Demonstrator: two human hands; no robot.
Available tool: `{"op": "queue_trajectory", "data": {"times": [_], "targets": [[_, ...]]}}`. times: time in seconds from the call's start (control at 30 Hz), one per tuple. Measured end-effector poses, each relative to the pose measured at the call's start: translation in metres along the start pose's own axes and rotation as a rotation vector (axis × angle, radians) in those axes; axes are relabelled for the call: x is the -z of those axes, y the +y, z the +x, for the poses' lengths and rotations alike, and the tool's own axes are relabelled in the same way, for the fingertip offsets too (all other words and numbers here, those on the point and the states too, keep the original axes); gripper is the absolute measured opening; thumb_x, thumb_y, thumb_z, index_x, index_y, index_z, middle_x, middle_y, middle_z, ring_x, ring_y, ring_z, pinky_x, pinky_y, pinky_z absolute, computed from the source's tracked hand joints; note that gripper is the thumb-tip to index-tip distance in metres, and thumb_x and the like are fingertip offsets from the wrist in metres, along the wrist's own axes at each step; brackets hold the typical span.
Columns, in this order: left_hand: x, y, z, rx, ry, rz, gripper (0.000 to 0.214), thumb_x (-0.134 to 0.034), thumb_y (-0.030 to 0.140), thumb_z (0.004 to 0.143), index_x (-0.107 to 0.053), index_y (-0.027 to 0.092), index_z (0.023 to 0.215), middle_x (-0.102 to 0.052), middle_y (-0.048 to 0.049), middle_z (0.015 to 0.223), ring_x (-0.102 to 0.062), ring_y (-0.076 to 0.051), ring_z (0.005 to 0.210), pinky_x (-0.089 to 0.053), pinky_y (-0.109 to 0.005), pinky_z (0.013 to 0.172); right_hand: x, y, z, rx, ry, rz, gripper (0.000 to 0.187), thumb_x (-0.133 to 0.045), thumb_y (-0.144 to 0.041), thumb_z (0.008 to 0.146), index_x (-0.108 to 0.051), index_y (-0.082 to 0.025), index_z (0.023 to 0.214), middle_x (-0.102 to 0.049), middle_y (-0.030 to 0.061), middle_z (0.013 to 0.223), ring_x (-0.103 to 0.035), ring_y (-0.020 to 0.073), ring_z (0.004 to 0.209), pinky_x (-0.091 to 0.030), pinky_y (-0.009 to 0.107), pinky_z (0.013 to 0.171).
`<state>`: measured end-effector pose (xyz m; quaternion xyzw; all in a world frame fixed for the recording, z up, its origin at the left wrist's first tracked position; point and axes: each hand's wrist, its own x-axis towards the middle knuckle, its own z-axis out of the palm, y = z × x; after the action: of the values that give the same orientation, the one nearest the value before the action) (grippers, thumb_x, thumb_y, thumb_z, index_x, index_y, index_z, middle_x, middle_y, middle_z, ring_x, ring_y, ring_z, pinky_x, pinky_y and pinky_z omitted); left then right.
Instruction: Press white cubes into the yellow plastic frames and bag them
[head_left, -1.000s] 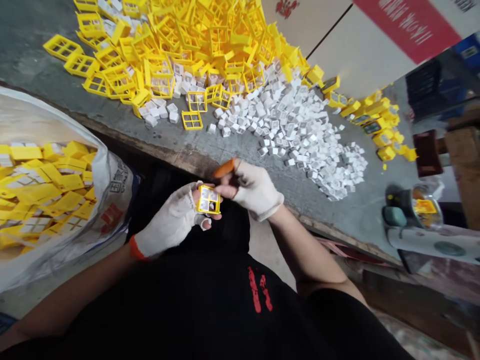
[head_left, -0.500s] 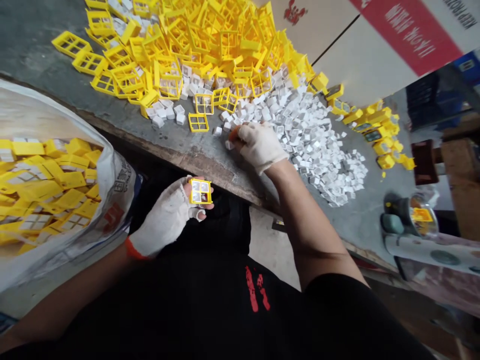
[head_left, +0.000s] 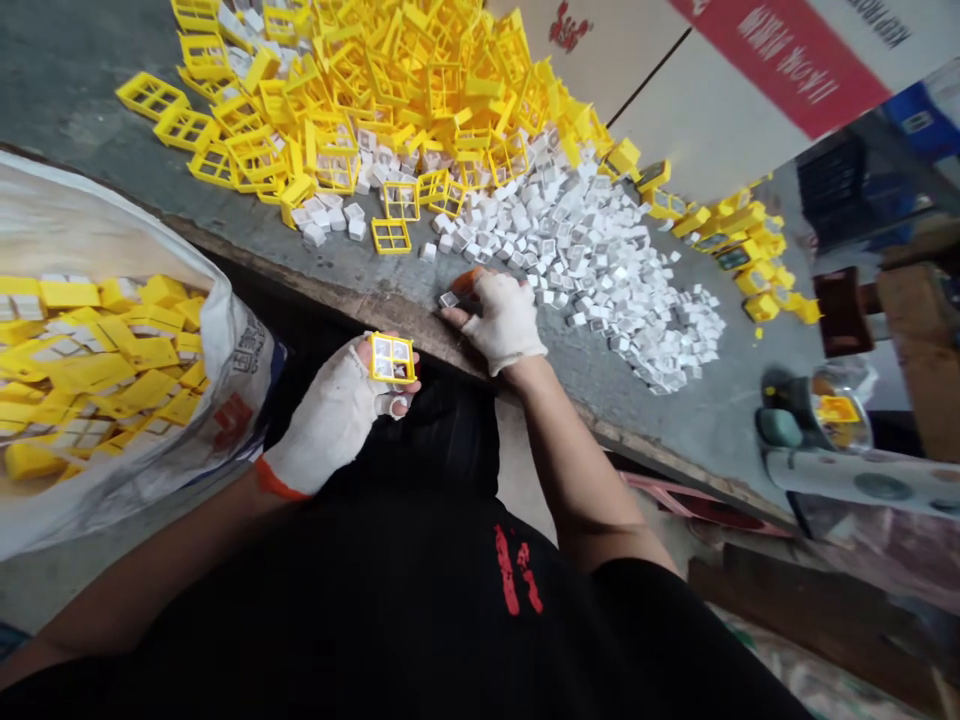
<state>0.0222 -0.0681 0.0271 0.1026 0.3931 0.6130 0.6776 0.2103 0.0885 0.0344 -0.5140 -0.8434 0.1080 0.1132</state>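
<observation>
My left hand (head_left: 326, 415), in a white fingerless glove, is closed around a small yellow frame (head_left: 373, 358) below the table edge. White square pieces sit in the frame's compartments; the lower right one looks darker, and I cannot tell what is in it. At the table's front edge, my right hand (head_left: 501, 320), gloved the same way, pinches a small white hollow cube (head_left: 448, 300) between thumb and an orange-tipped finger. Just beyond it spreads a heap of similar white cubes (head_left: 592, 250). A loose yellow frame (head_left: 391, 237) lies nearby on the table.
A large pile of yellow frames (head_left: 420, 70) covers the back of the table (head_left: 300, 275). At left stands a white sack (head_left: 244, 350) holding yellow and white pieces. A printed carton (head_left: 697, 110) is at the back right, with more yellow pieces (head_left: 757, 250) beside it.
My right hand has drawn back from the white heap toward the table edge, bringing a white cube with it. My left hand has risen slightly with the frame. The view has shifted a little.
</observation>
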Motion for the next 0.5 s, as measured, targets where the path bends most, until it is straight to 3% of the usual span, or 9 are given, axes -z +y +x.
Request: {"op": "queue_trajectory", "data": {"times": [0.1, 0.27, 0.37, 0.5], "targets": [[-0.003, 0.0, 0.0, -0.017, 0.004, 0.001, 0.051, -0.099, 0.052, 0.077, -0.074, 0.02, 0.107, -0.08, -0.0071, 0.096, -0.077, -0.023, 0.076, -0.057, -0.029, 0.056, 0.0, -0.01, -0.013, 0.077, 0.031, 0.136, 0.017, -0.076, -0.039, 0.095, -0.077, -0.024, 0.105, -0.081, 0.0108, 0.109, -0.071, 0.0348, 0.11, -0.047, 0.051, 0.104], [-0.007, 0.0, -0.002, -0.045, -0.006, 0.018, 0.052, -0.102, 0.052, 0.075, -0.076, 0.02, 0.107, -0.08, -0.0066, 0.106, -0.077, -0.022, 0.085, -0.061, -0.029, 0.061, 0.018, -0.025, -0.062, 0.33, 0.05, 0.437, 0.03, -0.07, -0.055, 0.104, -0.08, -0.026, 0.103, -0.084, 0.0088, 0.109, -0.074, 0.0291, 0.102, -0.048, 0.048, 0.101], [-0.014, 0.001, -0.003, -0.012, -0.042, 0.062, 0.047, -0.101, 0.049, 0.078, -0.078, 0.02, 0.108, -0.081, -0.0078, 0.107, -0.074, -0.021, 0.084, -0.062, -0.028, 0.062, 0.017, -0.029, -0.077, 0.349, 0.035, 0.417, 0.031, -0.068, -0.056, 0.105, -0.082, -0.028, 0.104, -0.085, 0.0085, 0.109, -0.074, 0.0286, 0.1, -0.05, 0.048, 0.099], [-0.02, 0.003, 0.008, 0.094, -0.001, 0.102, 0.047, -0.103, 0.044, 0.075, -0.081, 0.021, 0.11, -0.083, -0.0092, 0.111, -0.074, -0.02, 0.081, -0.063, -0.028, 0.062, 0.005, -0.023, -0.071, 0.415, 0.007, 0.327, 0.031, -0.065, -0.057, 0.108, -0.083, -0.032, 0.11, -0.088, 0.0044, 0.115, -0.074, 0.026, 0.105, -0.051, 0.046, 0.101]]}}
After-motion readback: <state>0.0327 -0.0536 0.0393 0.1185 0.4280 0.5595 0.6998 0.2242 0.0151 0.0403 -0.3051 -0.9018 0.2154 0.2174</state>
